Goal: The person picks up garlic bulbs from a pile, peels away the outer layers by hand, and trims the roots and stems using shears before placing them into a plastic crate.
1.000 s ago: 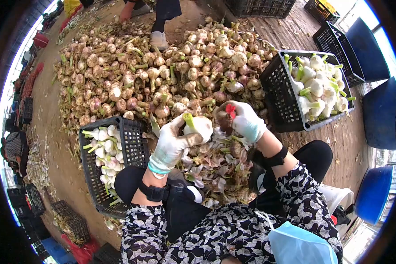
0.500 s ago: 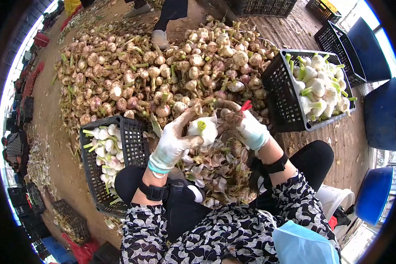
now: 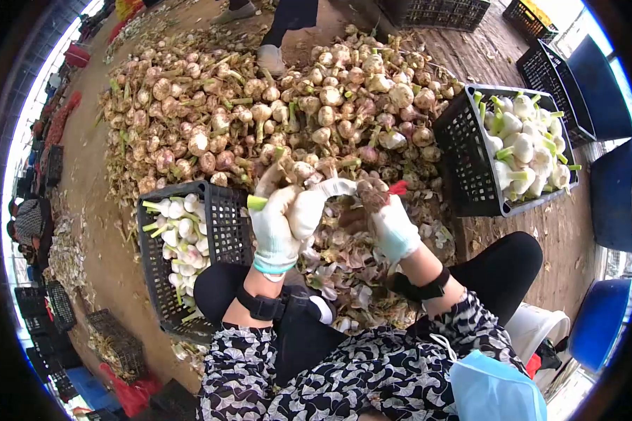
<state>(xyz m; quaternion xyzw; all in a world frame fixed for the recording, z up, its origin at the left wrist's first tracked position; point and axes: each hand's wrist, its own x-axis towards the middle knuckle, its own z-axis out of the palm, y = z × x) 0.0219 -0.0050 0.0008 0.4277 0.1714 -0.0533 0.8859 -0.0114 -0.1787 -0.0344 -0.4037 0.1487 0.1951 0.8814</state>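
Note:
My left hand (image 3: 272,221), in a white glove with soiled fingers, is closed around a white garlic bulb (image 3: 306,216). The bulb's cut green stem (image 3: 257,203) pokes out on the hand's left side. From the bulb a pale curved strip, apparently garlic skin (image 3: 338,186), reaches across to my right hand (image 3: 392,228). That glove's fingertips are dark with dirt, and the hand is closed at the strip's end. A small red piece (image 3: 398,188) sticks out by its fingers; what it belongs to is hidden. Loose peelings (image 3: 351,274) lie below both hands.
A large heap of unpeeled garlic (image 3: 211,119) spreads ahead. Black crates of white garlic stand at left (image 3: 225,228) and right (image 3: 467,158). Another person's shoe (image 3: 271,60) is at the heap's far side. Blue tubs (image 3: 598,324) and a white bucket (image 3: 541,323) stand at right.
The bulb has turned in my left hand, its stem now pointing left instead of toward me. A pale strip now spans between bulb and right hand. The view has shifted slightly.

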